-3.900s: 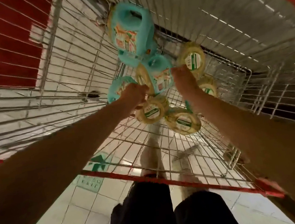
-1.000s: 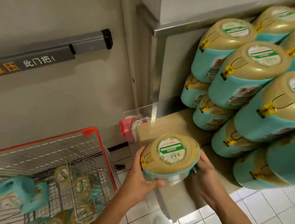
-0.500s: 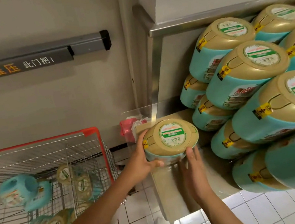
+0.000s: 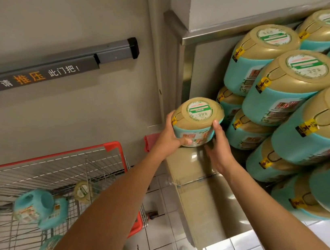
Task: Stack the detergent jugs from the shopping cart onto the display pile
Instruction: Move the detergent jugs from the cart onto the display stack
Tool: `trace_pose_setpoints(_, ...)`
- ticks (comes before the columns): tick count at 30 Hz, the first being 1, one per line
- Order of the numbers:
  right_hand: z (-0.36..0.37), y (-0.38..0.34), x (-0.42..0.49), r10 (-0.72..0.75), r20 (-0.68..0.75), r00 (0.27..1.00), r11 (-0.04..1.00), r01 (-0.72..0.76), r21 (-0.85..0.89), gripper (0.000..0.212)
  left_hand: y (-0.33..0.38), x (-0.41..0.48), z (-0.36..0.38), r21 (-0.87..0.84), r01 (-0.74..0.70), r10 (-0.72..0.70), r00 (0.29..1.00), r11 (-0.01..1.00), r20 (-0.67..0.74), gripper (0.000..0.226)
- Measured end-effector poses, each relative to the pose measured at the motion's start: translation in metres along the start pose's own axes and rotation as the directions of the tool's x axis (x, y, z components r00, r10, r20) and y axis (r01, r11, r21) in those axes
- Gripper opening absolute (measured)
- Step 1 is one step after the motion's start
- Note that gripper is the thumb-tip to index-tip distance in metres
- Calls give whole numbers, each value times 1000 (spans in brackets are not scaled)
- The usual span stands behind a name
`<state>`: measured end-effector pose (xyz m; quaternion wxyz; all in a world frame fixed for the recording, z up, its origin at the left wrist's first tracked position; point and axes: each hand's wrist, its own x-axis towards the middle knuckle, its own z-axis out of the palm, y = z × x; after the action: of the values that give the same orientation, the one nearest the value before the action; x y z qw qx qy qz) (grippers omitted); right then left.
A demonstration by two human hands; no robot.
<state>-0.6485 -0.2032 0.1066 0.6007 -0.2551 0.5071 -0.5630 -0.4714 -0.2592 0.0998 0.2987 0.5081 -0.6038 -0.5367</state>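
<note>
While both hands bracket it, the held jug (image 4: 198,121) sits above the far left end of the beige plinth (image 4: 202,200). Its tan top faces the camera, and it is just beside the lowest jugs of the display pile (image 4: 290,88).

Left hand (image 4: 169,139): fingers wrapped round the jug's left flank, thumb across the teal front. A firm hold.

Right hand (image 4: 219,151): fingers look fairly straight, laid flat up the jug's right side, heel low near the base. More a press than a wrap.

Base of the jug is hidden behind both hands, so I cannot tell whether it touches the plinth.

Pile: teal jugs in stepped rows climbing to the right, backed by a metal-edged panel. The free spot appears to be at the pile's left foot, about where the jug is now.

Shopping cart (image 4: 64,172) stands left of the plinth, apart from it. Several cart jugs (image 4: 33,207) lie inside, so the task is partway at best.

Doing this step well, by my judgement:
- Set the base down flat and square on the plinth.
- Slide the jug right until its side meets its neighbour.
- Lift the right fingers clear first so they are not pinched, and let the left hand do the pushing.
- Keep the base off the plinth's left edge.
- Avoid bumping the upper rows; they look steep and might roll.
</note>
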Motion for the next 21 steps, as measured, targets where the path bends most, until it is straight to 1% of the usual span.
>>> trace_pose_setpoints(2,2,-6,7,11,4,1000,1000,-11,-8,85,5,8,-1,-6,4,-4,1000,1000,-3,115)
trace_pose_setpoints(5,5,-12,16,28,26,999,998,-27,-48,73,10,16,-4,1,28,-28,1000,1000,-14,115)
trace_pose_setpoints(7,6,-14,22,40,31,999,998,-38,-58,69,12,22,-7,4,31,-31,999,1000,-24,113)
trace_pose_setpoints(10,10,-16,31,63,16,998,997,-63,-39,70,12,29,-10,13,47,-47,998,999,-39,110)
trace_pose_setpoints(14,11,-11,34,63,6,998,997,-62,-40,77,8,31,-10,7,51,-50,998,999,-41,108)
trace_pose_setpoints(17,11,-9,34,49,-9,999,997,-50,-57,72,8,31,-11,9,82,-81,996,997,-37,104)
trace_pose_setpoints(19,13,-6,31,41,-46,998,997,-44,-64,71,5,25,-10,102,101,-96,994,990,-55,90)
trace_pose_setpoints(21,17,0,25,68,-144,987,996,-76,-47,73,-5,15,-5,276,110,-75,988,955,-135,73)
